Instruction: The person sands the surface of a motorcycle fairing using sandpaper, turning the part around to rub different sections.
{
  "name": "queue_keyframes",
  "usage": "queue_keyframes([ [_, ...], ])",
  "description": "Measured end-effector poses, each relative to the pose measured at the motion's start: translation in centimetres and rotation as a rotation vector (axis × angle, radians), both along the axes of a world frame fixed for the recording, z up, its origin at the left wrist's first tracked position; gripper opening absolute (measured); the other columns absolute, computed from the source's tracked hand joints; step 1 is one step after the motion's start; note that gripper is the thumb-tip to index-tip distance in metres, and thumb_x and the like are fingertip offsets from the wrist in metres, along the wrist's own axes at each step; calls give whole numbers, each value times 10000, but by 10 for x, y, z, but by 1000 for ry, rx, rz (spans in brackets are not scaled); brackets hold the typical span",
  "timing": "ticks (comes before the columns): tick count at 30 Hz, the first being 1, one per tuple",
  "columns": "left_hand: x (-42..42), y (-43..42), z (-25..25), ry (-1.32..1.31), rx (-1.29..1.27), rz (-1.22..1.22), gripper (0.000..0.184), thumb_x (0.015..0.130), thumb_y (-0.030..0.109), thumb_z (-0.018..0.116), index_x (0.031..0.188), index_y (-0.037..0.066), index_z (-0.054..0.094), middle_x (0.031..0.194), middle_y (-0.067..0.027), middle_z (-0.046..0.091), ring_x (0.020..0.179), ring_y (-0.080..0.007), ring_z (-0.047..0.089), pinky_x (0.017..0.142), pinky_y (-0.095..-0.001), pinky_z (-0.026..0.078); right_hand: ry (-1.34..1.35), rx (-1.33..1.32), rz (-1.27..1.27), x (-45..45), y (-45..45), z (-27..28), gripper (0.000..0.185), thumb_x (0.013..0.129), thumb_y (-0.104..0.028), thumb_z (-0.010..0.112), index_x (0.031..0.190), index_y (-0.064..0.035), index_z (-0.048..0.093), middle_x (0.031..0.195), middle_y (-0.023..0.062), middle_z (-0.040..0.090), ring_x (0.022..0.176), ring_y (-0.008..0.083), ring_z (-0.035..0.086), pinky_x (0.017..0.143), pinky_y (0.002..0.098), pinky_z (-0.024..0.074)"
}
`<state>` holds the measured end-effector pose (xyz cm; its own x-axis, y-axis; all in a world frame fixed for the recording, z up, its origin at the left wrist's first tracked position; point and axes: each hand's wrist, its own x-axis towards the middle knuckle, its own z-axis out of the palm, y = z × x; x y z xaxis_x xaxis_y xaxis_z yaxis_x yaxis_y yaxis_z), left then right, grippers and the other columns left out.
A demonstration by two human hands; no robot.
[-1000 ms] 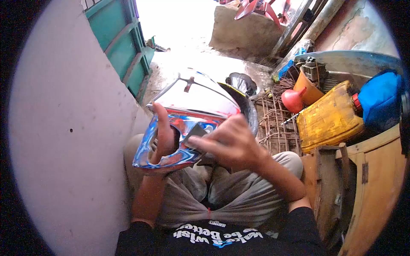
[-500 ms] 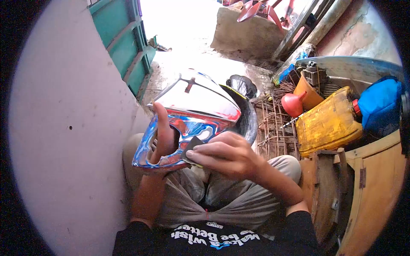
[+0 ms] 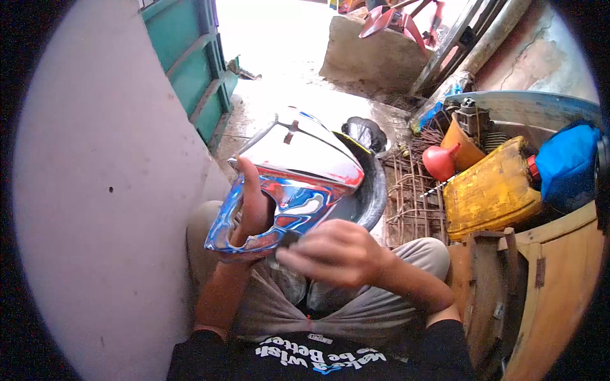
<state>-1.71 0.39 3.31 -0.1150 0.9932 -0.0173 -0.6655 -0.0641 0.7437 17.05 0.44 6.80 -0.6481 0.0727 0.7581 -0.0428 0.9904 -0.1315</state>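
Observation:
A motorcycle fairing panel (image 3: 302, 157), glossy white on top with worn blue, red and white swirls along its lower part, is held up tilted above my lap. My left hand (image 3: 256, 206) reaches through the opening in the panel's lower left and grips its edge, the thumb pointing up and the other fingers mostly hidden. Pinched in my right hand (image 3: 340, 254) is a small dark piece of sandpaper (image 3: 290, 239), at the panel's lower right edge. Motion blurs these fingers, and whether the sandpaper touches the surface is unclear.
A dark basin (image 3: 376, 202) stands behind the panel. To the right are a rusty wire grid (image 3: 413, 203), a yellow jerrycan (image 3: 489, 187), a red funnel (image 3: 440, 160) and a wooden cabinet (image 3: 562, 279). A white wall (image 3: 108, 209) rises close on the left, beside a green door (image 3: 190, 70).
My right hand with the sandpaper has moved slightly down and blurs with motion. The panel and left hand appear a little further right and lower, as does the whole surrounding scene.

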Motion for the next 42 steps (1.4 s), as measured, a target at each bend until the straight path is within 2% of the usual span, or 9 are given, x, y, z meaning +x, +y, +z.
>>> queue_keyframes([
  [4, -2, -8, 6, 92, -27, -5, 988, 943, 813, 381, 1567, 49, 336, 1504, -209, 502, 1316, -363, 548, 1125, -517, 442, -108, 77, -417, 19, 59, -5, 245, 805, -89, 742, 1050, -97, 748, 865, 32, 631, 784, 219, 634, 656, 365, 506],
  [9, -7, 6, -4, 45, 15, -16, 960, 971, 785, 369, 1567, 33, 325, 1509, -215, 492, 1335, -359, 532, 1133, -507, 436, -80, 137, -117, 4, 13, 8, 325, 830, -118, 718, 1153, -93, 750, 868, 20, 640, 789, 191, 649, 732, 329, 552],
  [13, -1, 3, 0, -98, -16, -50, 882, 1011, 731, 360, 1544, 28, 356, 1492, -185, 511, 1316, -320, 549, 1107, -481, 458, -187, 90, -521, 25, 65, -3, 273, 817, -54, 722, 1079, -122, 757, 865, 36, 670, 733, 207, 660, 635, 367, 559],
  [16, 3, -2, 8, -77, 13, -18, 811, 1043, 688, 335, 1519, 34, 388, 1440, -174, 557, 1263, -295, 590, 1072, -451, 487, -45, 148, -231, 5, 22, -3, 315, 806, -86, 745, 1116, -142, 764, 801, 3, 627, 710, 185, 632, 604, 366, 536],
  [21, 2, -4, 8, -28, 17, 0, 798, 1049, 679, 332, 1514, 34, 394, 1424, -176, 569, 1240, -303, 608, 1060, -458, 498, -179, 93, -555, 33, 74, -6, 292, 821, -128, 748, 1106, -185, 772, 772, -2, 589, 689, 207, 609, 614, 367, 511],
  [24, 0, -4, 9, -85, 26, -25, 795, 1049, 674, 342, 1512, 30, 398, 1414, -179, 575, 1234, -303, 611, 1055, -463, 502, -79, 13, -254, 12, 29, -4, 249, 811, -93, 755, 1048, -169, 767, 890, 16, 642, 787, 214, 641, 675, 363, 538],
  [32, 1, -4, 7, -45, 47, -15, 761, 1056, 656, 358, 1480, 30, 439, 1371, -174, 606, 1198, -297, 631, 1031, -452, 516, -42, -18, -152, 10, 28, -1, 281, 828, -73, 717, 1105, -114, 743, 1036, 41, 717, 881, 237, 692, 766, 390, 575],
  [36, 4, -5, 8, 27, 4, 15, 752, 1056, 647, 372, 1474, 26, 442, 1373, -189, 601, 1187, -320, 632, 1020, -468, 519, -112, -1, -508, 27, 74, -7, 267, 842, -85, 718, 1107, -116, 732, 1017, 41, 714, 904, 233, 708, 766, 398, 585],
  [42, 0, -9, 6, -115, -15, -81, 684, 1087, 589, 352, 1466, 29, 447, 1363, -163, 612, 1181, -274, 637, 1017, -419, 519, -139, 60, -231, 16, 48, -1, 286, 850, -89, 695, 1131, -106, 746, 1031, 56, 714, 980, 217, 712, 879, 379, 584],
])
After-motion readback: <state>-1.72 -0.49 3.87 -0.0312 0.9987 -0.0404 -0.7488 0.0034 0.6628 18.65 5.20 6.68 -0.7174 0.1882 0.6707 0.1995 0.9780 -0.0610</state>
